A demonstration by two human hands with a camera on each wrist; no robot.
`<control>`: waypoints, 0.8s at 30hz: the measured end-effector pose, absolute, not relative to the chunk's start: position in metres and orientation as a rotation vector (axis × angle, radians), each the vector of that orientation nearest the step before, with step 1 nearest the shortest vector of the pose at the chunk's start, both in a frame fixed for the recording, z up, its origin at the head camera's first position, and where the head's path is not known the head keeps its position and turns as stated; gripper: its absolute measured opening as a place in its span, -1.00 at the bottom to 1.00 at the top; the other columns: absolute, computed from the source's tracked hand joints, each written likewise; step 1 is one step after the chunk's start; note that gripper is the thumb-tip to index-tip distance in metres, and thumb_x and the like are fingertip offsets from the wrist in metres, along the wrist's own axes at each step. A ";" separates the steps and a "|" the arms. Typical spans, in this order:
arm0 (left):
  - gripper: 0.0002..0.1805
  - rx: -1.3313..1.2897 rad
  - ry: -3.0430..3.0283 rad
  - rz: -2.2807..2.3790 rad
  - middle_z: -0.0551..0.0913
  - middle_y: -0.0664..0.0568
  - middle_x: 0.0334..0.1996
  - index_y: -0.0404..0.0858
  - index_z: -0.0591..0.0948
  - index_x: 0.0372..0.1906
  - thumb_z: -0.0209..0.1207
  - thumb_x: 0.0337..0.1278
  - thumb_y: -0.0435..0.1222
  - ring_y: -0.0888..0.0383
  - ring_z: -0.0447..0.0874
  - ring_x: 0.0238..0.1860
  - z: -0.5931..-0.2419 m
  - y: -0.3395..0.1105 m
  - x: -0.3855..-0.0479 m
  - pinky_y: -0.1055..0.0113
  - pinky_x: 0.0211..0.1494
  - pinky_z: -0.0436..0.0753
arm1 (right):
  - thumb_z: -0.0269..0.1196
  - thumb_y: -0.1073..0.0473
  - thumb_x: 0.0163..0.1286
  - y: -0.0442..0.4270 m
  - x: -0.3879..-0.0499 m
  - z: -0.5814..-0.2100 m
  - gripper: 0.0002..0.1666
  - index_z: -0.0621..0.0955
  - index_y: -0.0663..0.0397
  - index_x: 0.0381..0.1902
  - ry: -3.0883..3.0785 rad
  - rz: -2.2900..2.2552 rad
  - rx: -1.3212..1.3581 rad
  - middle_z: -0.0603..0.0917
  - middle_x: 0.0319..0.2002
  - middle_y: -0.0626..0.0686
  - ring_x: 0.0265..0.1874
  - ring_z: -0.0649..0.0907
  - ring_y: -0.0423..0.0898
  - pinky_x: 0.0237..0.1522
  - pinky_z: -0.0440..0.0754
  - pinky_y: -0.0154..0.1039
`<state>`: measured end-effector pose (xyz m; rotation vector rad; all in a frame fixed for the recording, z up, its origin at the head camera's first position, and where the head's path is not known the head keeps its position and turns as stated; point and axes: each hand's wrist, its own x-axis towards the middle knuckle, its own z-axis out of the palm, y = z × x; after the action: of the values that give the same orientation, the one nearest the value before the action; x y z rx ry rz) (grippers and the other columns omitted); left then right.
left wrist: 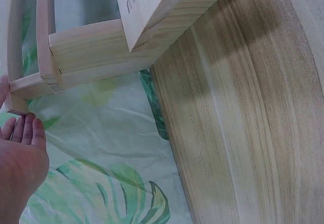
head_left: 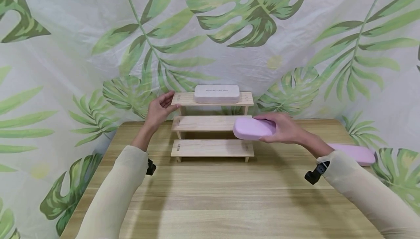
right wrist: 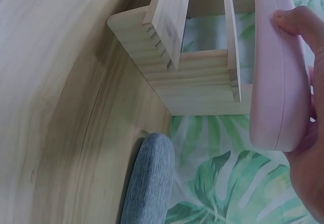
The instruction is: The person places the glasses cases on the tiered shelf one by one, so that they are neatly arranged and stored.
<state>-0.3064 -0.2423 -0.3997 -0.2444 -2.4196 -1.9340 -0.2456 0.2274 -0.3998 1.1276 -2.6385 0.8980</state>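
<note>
A three-tier wooden shelf rack [head_left: 210, 148] stands on the table. On its top tier lies a white glasses case [head_left: 217, 94] with small dark lettering on the lid. My left hand [head_left: 159, 110] holds the left end of that tier, thumb at the front edge and fingers behind; the left wrist view shows the fingertips against the wood. My right hand [head_left: 285, 128] grips a closed lilac-pink glasses case [right wrist: 276, 72], thumb on one face and fingers on the other. This case hangs in front of the middle tier's right end, covering part of it.
Another pink case [head_left: 356, 154] lies at the table's right edge, partly behind my right sleeve. A grey fabric-like case [right wrist: 149, 178] rests on the table near the rack in the right wrist view. Leaf-printed cloth [head_left: 82, 49] hangs behind the wooden table [head_left: 210, 199].
</note>
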 end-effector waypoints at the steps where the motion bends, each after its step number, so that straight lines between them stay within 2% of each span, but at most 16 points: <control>1: -0.27 -0.246 -2.419 -1.940 0.38 -0.24 0.56 -0.37 0.36 0.58 0.35 0.40 -0.41 -0.10 0.35 0.57 -0.397 -0.241 -0.304 0.45 0.42 0.55 | 0.66 -0.02 0.01 0.226 -0.246 -0.400 -0.15 0.70 0.15 0.28 -2.638 0.894 1.124 0.79 0.10 0.16 -0.04 0.76 0.06 -0.19 0.68 -0.17; 14: -0.27 -0.270 -2.411 -1.936 0.38 -0.26 0.55 -0.39 0.36 0.58 0.36 0.40 -0.41 -0.13 0.35 0.57 -0.397 -0.239 -0.302 0.47 0.41 0.56 | 0.64 -0.03 0.01 0.209 -0.255 -0.399 -0.14 0.70 0.19 0.27 -2.612 0.924 1.125 0.80 0.08 0.20 -0.10 0.76 0.05 -0.25 0.70 -0.21; 24: -0.27 -0.255 -2.434 -1.931 0.39 -0.23 0.56 -0.38 0.36 0.58 0.36 0.40 -0.39 -0.10 0.35 0.57 -0.396 -0.240 -0.302 0.46 0.43 0.54 | 0.65 -0.02 0.01 0.193 -0.262 -0.399 -0.13 0.69 0.18 0.29 -2.602 0.961 1.106 0.77 0.14 0.20 -0.05 0.75 0.04 -0.22 0.69 -0.18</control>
<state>-0.3019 -0.2402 -0.3957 -0.2555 -2.4337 -1.9305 -0.2624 0.1931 -0.3990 1.1055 -2.6017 0.9610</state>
